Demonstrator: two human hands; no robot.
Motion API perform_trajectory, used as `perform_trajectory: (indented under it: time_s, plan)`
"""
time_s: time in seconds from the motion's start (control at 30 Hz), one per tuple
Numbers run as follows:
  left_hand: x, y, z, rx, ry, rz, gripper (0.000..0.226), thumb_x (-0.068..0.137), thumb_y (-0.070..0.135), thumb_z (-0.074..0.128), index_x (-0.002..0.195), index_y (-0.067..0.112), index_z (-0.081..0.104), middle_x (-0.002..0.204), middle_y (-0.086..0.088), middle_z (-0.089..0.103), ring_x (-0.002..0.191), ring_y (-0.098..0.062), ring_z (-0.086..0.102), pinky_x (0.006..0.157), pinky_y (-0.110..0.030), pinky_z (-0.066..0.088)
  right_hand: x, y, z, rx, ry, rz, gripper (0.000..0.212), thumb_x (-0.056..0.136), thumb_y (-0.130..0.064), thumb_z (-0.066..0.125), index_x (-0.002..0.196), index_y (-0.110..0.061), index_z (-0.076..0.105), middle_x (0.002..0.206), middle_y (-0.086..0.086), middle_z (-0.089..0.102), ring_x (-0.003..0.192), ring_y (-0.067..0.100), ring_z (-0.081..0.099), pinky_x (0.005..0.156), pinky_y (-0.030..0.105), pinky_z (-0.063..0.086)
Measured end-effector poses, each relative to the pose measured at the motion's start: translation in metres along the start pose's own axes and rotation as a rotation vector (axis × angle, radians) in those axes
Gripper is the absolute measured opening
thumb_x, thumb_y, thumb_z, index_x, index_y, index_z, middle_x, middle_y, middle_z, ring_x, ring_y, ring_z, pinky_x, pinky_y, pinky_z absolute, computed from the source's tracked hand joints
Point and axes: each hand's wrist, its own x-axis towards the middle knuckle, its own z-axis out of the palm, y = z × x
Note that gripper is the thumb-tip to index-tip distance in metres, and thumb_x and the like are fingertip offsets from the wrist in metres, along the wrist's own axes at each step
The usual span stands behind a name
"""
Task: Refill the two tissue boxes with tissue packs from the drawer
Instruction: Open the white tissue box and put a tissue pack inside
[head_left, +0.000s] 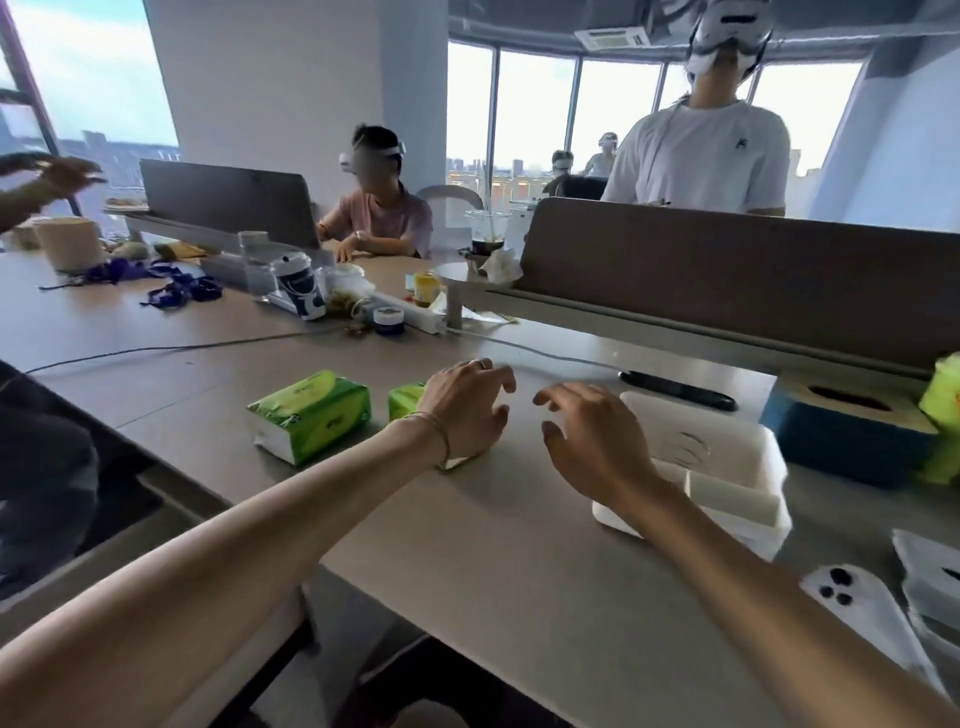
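Note:
Two green tissue packs lie on the grey table (519, 545). One green pack (309, 415) sits in full view at the left. The second green pack (405, 400) is mostly hidden under my left hand (465, 405), which hovers over it with spread fingers. My right hand (592, 441) is open, fingers curled, just left of a white tissue box (727, 467) that lies open with its lid off. A blue tissue box with a wooden slotted top (852, 431) stands behind it at the right.
A white phone (872, 618) lies near the front right edge. A black pen-like object (680, 392) rests behind the white box. A brown desk divider (727, 275), cups, a power strip (410, 312) and a cable crowd the back. People sit and stand beyond.

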Motion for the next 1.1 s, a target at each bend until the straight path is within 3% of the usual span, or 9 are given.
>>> perform_trajectory:
  time_s: [0.13, 0.3, 0.4, 0.7, 0.9, 1.1]
  plan:
    - [0.005, -0.046, 0.004, -0.022, -0.028, -0.132, 0.037, 0.086, 0.03, 0.063, 0.123, 0.026, 0.06, 0.121, -0.002, 0.061, 0.112, -0.025, 0.057, 0.084, -0.035, 0.048, 0.023, -0.023, 0.029, 0.061, -0.128, 0.085, 0.041, 0.089, -0.031, 0.065, 0.129, -0.023, 0.061, 0.125, 0.004, 0.066, 0.109, 0.025, 0.062, 0.089, 0.04, 0.053]
    - [0.019, -0.098, 0.019, -0.042, -0.122, -0.337, 0.048, 0.088, 0.036, 0.064, 0.133, 0.026, 0.053, 0.136, -0.009, 0.05, 0.127, -0.031, 0.048, 0.098, -0.04, 0.047, 0.047, -0.043, 0.062, 0.093, -0.349, 0.198, 0.078, 0.081, -0.064, 0.065, 0.145, -0.025, 0.044, 0.135, 0.008, 0.057, 0.117, 0.03, 0.059, 0.089, 0.039, 0.05]
    - [0.026, -0.112, 0.031, -0.109, -0.169, -0.419, 0.049, 0.089, 0.038, 0.061, 0.135, 0.027, 0.051, 0.137, -0.013, 0.051, 0.122, -0.033, 0.053, 0.099, -0.038, 0.046, 0.053, -0.049, 0.083, 0.069, -0.413, 0.25, 0.088, 0.076, -0.073, 0.064, 0.147, -0.027, 0.039, 0.135, 0.009, 0.054, 0.119, 0.032, 0.058, 0.092, 0.04, 0.049]
    - [0.021, -0.106, 0.037, -0.22, -0.08, -0.442, 0.039, 0.091, 0.036, 0.058, 0.13, 0.03, 0.056, 0.125, -0.013, 0.064, 0.116, -0.033, 0.058, 0.093, -0.036, 0.046, 0.049, -0.048, 0.089, 0.154, -0.29, 0.257, 0.087, 0.072, -0.061, 0.072, 0.146, -0.029, 0.04, 0.127, 0.009, 0.049, 0.112, 0.035, 0.06, 0.09, 0.041, 0.051]
    - [0.016, -0.06, 0.019, -0.304, 0.066, -0.349, 0.035, 0.092, 0.037, 0.058, 0.127, 0.033, 0.058, 0.124, -0.008, 0.064, 0.114, -0.032, 0.058, 0.091, -0.036, 0.046, 0.036, -0.022, 0.034, 0.189, -0.15, 0.189, 0.092, 0.067, -0.065, 0.071, 0.147, -0.03, 0.043, 0.13, 0.008, 0.051, 0.116, 0.031, 0.057, 0.094, 0.042, 0.051]
    - [0.037, 0.022, 0.003, -0.399, 0.144, -0.183, 0.037, 0.093, 0.03, 0.054, 0.13, 0.03, 0.059, 0.128, -0.007, 0.061, 0.112, -0.03, 0.057, 0.084, -0.032, 0.044, 0.019, 0.033, -0.046, 0.178, -0.042, 0.215, 0.083, 0.069, -0.05, 0.079, 0.144, -0.029, 0.051, 0.134, 0.006, 0.052, 0.119, 0.026, 0.055, 0.099, 0.039, 0.049]
